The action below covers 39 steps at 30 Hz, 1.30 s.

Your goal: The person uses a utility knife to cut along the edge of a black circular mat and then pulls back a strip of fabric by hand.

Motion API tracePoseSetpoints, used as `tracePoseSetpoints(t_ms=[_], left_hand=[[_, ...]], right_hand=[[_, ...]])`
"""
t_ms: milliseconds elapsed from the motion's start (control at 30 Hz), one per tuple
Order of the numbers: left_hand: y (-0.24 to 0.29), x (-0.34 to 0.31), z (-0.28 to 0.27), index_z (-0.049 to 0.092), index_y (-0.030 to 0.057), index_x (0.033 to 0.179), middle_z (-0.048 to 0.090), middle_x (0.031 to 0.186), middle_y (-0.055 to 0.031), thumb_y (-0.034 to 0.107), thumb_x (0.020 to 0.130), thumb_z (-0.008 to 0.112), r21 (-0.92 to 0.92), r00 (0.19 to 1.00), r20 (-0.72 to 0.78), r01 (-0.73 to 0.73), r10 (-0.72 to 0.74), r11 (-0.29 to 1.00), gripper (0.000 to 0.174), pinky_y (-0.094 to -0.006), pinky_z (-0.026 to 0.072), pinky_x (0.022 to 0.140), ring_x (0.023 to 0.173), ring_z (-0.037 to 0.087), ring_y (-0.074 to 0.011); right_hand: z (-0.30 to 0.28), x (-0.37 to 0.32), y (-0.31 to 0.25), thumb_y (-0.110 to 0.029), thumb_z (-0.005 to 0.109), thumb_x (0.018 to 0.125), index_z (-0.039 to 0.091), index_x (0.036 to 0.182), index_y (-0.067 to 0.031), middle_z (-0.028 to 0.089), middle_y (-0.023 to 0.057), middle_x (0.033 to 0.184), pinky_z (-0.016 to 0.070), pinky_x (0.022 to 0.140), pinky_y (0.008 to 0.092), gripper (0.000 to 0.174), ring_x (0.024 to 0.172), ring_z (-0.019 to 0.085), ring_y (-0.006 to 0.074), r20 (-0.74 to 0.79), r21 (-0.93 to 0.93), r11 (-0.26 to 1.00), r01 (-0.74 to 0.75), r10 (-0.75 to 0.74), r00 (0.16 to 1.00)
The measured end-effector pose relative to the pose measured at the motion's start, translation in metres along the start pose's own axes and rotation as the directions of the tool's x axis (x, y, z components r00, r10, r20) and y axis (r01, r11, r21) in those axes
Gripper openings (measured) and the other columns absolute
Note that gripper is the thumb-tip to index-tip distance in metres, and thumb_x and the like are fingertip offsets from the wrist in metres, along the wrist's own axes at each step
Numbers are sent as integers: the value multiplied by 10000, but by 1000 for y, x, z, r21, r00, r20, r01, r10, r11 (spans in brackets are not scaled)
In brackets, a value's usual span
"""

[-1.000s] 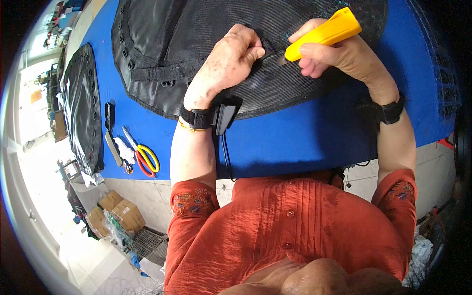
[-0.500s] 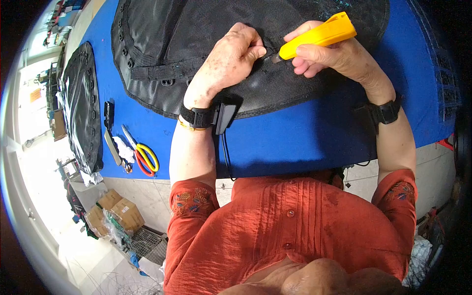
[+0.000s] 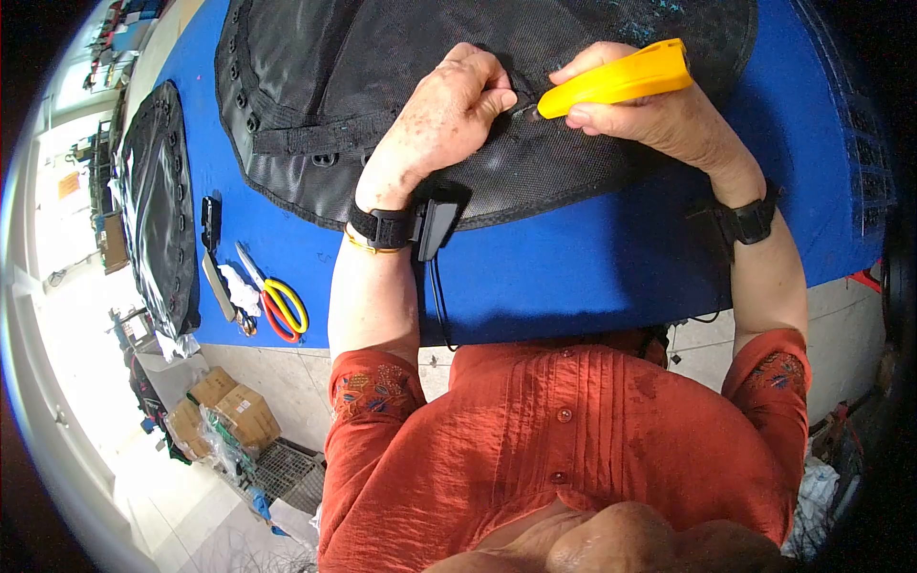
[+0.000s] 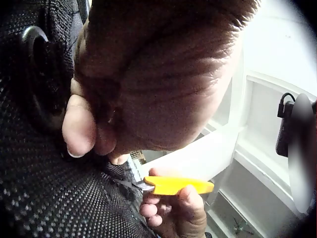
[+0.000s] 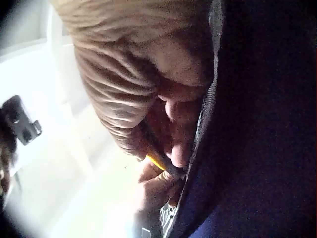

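One left hand [image 3: 441, 119], upper centre, pinches coarsely woven black mesh [image 3: 554, 167] spread across the frame's top; the right hand [image 3: 673, 119], upper right, clamps a tapered yellow cutter [image 3: 614, 81], its blade [image 4: 142, 185] closer to the left hand than a second ago.

Glare whitens the head view's bowed left, shadow dims the blue table [image 3: 535, 277], and wrist views look grainy.

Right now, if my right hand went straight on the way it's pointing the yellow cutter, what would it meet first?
Probably the black mesh, right by the blade of the yellow cutter; your left hand lies just beyond. Depth is unclear, so I can't tell whether they touch.
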<state>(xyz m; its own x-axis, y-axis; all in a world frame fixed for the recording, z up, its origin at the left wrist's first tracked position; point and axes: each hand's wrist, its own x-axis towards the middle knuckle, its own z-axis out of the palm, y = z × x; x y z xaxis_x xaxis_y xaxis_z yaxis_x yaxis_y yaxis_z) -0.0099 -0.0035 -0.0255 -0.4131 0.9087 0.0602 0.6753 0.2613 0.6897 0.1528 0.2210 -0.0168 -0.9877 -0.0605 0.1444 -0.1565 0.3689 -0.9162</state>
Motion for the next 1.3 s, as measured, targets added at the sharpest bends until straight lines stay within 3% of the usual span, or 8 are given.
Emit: tracePoseSetpoints(t_ms=[167,267,367,533,633,767,1167,1300], left_hand=[[2,0,-1,705,30,995,647,996,-159,171,953,739,9,1000,-19,12,-11,1000,150,-425,544,818,918,669,-343],[0,0,-1,641,9,1014,564,994,-86,164,1009,709,21,1000,7,-21,21,1000,169,-307,562,533,691,641,-172],[0,0,-1,641,8,1017,568,994,-88,158,1007,710,28,1000,1,-26,26,999,165,-308,562,536,702,647,-180],[3,1,-1,696,12,984,644,985,-175,156,944,736,-15,1000,-31,3,-3,1000,155,-442,535,824,928,663,-377],[4,1,-1,695,10,977,644,985,-177,156,942,737,-20,999,-33,8,-9,1000,156,-445,533,825,927,662,-381],[3,0,-3,633,2,1013,564,995,-83,147,1011,700,1,1000,12,8,-8,1000,160,-305,556,541,689,636,-173],[6,1,-1,703,15,982,647,998,-176,165,946,745,-8,999,-32,35,-35,999,160,-436,537,825,931,670,-362],[4,1,-1,686,15,995,622,992,-143,163,967,735,11,1000,-18,11,-11,1000,159,-396,545,736,866,661,-303]], right_hand=[[0,0,4,-103,778,924,728,1235,-45,737,48,1131,594,880,253,321,942,722,130,-2,-86,991,107,-108,994],[-2,1,3,-125,778,931,721,1249,-50,732,52,1155,590,889,253,331,955,722,140,25,-19,998,55,-55,998],[-3,0,2,-162,770,947,702,1282,-60,718,56,1207,591,887,263,357,988,719,147,36,41,999,28,-30,999],[3,-2,7,-230,769,971,699,1234,-77,739,10,1084,551,825,271,312,894,676,108,15,101,982,161,-163,987],[-6,-5,-14,-229,786,956,702,1238,-97,722,-1,1094,536,776,258,322,857,636,81,165,213,963,-165,131,978],[-4,-5,-13,-226,796,943,693,1251,-107,705,-20,1073,521,728,249,346,822,595,54,142,219,970,-104,74,987],[-10,-6,-11,-136,754,970,661,1331,-98,720,59,1143,628,775,253,375,882,744,117,211,293,934,-205,146,967],[-8,-4,-15,-151,771,964,672,1299,-90,745,59,1079,629,740,248,355,842,749,109,161,289,933,-216,175,971]])
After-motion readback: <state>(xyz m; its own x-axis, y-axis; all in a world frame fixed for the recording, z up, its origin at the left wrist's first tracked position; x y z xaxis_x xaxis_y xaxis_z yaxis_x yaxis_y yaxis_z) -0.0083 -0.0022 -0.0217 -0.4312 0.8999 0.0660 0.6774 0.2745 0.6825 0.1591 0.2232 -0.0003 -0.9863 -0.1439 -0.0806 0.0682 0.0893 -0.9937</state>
